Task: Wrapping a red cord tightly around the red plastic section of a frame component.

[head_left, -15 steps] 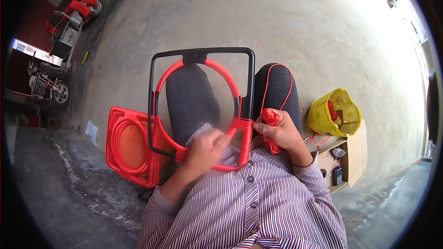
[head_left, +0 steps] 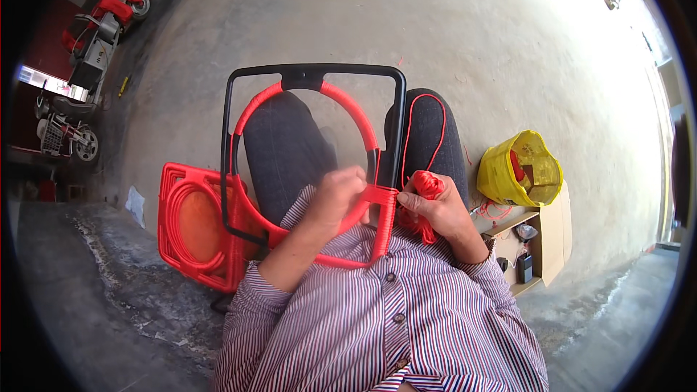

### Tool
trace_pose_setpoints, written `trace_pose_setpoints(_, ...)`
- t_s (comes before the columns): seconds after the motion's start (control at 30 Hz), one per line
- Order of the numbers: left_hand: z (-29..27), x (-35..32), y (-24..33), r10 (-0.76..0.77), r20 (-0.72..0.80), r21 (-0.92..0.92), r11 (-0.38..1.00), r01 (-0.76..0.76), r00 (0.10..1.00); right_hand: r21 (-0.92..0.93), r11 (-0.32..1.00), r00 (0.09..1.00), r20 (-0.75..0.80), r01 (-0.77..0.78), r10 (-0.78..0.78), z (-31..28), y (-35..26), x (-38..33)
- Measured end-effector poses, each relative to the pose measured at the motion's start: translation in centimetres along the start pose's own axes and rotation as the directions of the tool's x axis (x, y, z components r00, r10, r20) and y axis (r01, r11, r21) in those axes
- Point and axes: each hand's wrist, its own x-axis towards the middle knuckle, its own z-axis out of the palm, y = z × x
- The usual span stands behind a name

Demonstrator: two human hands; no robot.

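Observation:
A black frame (head_left: 312, 67) with a round ring inside, much of it wrapped in red cord (head_left: 351, 107), rests across my lap. On its lower right, a bar (head_left: 385, 223) is covered with tight turns of cord. My right hand (head_left: 438, 208) grips a bundle of red cord (head_left: 428, 186) beside that bar, its thumb close to the wrapped corner. One loop of cord (head_left: 438, 131) runs up over my right knee. My left hand (head_left: 338, 196) is inside the ring's lower right part, fingers curled closed. Whatever those fingers hold is hidden.
A red plastic frame (head_left: 174, 236) with coiled cord leans at my left. To my right stand a yellow bucket (head_left: 501, 173) and an open cardboard box (head_left: 555, 239) with small items. Scooters (head_left: 91, 65) are parked at the far left. A white scrap (head_left: 135, 205) lies on the floor.
My left hand has risen and shifted right from the ring's lower edge, its fingers curling tighter. The frame has tilted slightly and moved a little up and left. My right hand keeps its grip.

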Motion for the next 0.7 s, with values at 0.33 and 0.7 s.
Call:
trace_pose_setpoints(0.33,-1.0,0.4,-1.2,0.025,0.110,-0.238,0.971,0.002,0.994,-0.176,0.982,0.997,-0.029,0.070,-0.077,-6.0,-3.0,-2.5)
trace_pose_setpoints(0.7,-1.5,0.1,-2.2,-0.031,0.092,-0.297,0.953,0.057,0.995,0.236,0.679,0.584,-0.736,0.696,-0.342,-21.2,-3.9,-5.6)
